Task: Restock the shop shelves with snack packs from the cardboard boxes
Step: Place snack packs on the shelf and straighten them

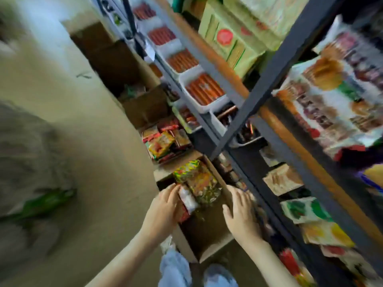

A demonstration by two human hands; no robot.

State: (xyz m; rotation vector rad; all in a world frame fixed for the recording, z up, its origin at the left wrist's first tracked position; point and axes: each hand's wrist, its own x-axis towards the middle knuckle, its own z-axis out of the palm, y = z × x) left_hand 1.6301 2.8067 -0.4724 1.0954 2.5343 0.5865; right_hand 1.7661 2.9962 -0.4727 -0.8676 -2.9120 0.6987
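Open cardboard box on floor beside dark metal shelving, part-filled with snack packs at far end. Left hand inside box at near-left edge of packs, fingers curled against a pale pack; grip unclear through blur. Right hand over box's right wall, fingers spread, relaxed, holding nothing. Second opened box of packs just beyond.

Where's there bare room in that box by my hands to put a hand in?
The near half of the cardboard box, between left hand and right hand, shows bare bottom. The far end is crowded with snack packs.
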